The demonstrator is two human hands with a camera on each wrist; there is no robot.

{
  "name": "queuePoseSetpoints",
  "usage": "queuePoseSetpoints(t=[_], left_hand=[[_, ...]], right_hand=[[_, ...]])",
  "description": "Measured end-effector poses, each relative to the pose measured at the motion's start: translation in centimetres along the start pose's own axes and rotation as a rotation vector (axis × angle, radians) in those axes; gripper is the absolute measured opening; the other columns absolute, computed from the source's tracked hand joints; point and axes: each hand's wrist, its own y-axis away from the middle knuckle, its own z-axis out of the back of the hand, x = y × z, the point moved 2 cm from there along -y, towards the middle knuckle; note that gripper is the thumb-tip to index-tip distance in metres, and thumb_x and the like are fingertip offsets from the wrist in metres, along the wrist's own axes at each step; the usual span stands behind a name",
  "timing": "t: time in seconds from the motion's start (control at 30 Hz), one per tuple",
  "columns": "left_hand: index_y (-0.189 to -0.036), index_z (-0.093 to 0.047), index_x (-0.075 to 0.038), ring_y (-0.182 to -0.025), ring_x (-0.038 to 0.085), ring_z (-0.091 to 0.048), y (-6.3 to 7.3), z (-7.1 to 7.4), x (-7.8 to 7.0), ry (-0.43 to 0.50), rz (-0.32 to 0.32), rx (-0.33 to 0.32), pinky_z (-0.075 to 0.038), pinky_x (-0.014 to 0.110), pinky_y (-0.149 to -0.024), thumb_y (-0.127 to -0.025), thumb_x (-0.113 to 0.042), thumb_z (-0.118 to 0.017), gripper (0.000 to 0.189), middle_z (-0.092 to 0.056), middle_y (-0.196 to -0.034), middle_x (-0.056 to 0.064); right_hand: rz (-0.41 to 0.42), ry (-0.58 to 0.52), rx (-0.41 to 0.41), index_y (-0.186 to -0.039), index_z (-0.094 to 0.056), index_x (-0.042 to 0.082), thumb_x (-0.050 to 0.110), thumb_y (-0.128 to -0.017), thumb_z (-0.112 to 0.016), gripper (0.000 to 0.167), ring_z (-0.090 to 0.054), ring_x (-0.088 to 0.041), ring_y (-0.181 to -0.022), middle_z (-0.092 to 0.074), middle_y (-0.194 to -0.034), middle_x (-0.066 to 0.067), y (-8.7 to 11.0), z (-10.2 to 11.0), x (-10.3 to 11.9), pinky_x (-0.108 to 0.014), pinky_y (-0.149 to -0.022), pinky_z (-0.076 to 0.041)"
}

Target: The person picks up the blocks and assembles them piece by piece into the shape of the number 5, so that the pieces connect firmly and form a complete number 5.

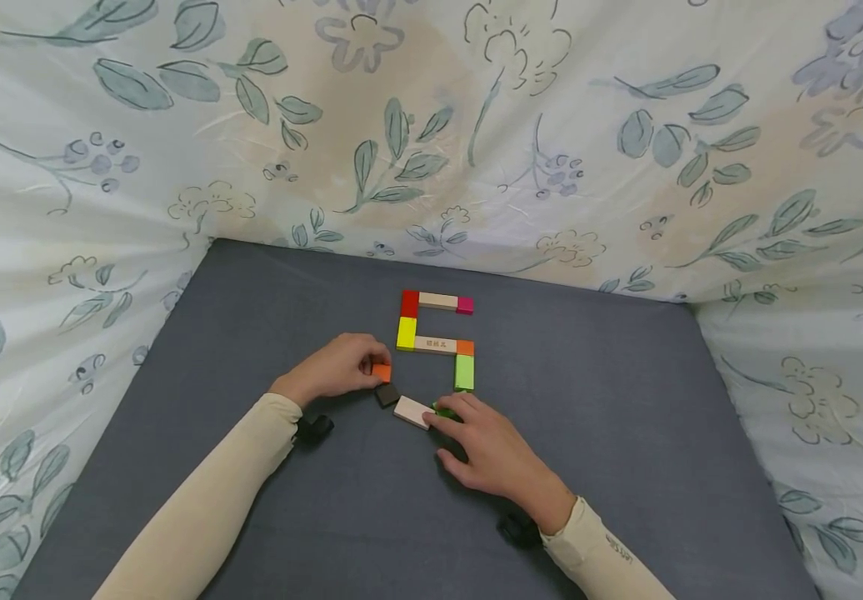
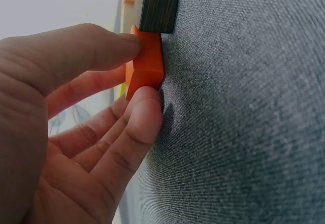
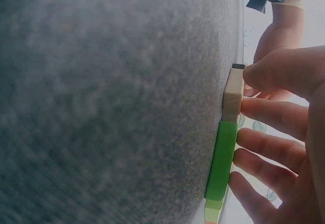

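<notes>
Between thumb and fingers, my left hand [image 1: 337, 365] pinches an orange block [image 2: 147, 59] low against the dark cloth. Right at that block's end is a dark brown block [image 1: 386, 394]. A pale wooden block [image 1: 412, 412] follows it, slanting down to the right. My right hand [image 1: 491, 446] lies over the right end of this row, fingers spread and fairly straight. Its fingertips touch the pale block and a green block [image 3: 222, 158], which is mostly hidden under the hand in the head view.
Farther back, an angular line of blocks runs from a pink block [image 1: 465, 306] through a wooden one [image 1: 437, 301], red [image 1: 410, 303], yellow [image 1: 406, 332], another wooden one [image 1: 435, 344] and orange [image 1: 465, 347] to light green [image 1: 465, 372]. Floral fabric [image 1: 416, 133] hangs around the grey surface [image 1: 589, 375].
</notes>
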Motion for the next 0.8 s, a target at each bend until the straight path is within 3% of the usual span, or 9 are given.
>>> queuePoseSetpoints(t=[0.57,0.8], left_hand=[[-0.121,-0.078,-0.010,-0.086,0.017,-0.058,0.29,0.03,-0.30,0.006,0.014,0.011,-0.053,0.034,-0.079,-0.099,-0.007,-0.080,0.022,-0.067,-0.105,0.001],[-0.121,-0.078,-0.011,-0.085,0.016,-0.058,0.28,-0.04,-0.14,0.017,0.004,0.013,-0.054,0.033,-0.079,-0.096,-0.017,-0.086,0.027,-0.066,-0.105,-0.001]], right_hand=[[0.006,0.002,-0.015,-0.147,-0.070,0.018,0.030,-0.101,-0.077,0.049,-0.055,-0.021,-0.132,-0.060,-0.143,-0.005,0.01,-0.08,0.01,-0.044,-0.106,-0.053],[0.001,0.002,-0.006,-0.148,-0.069,0.018,0.030,-0.101,-0.077,0.049,-0.055,-0.021,-0.133,-0.060,-0.144,-0.005,0.01,-0.11,-0.02,-0.044,-0.107,-0.053]])
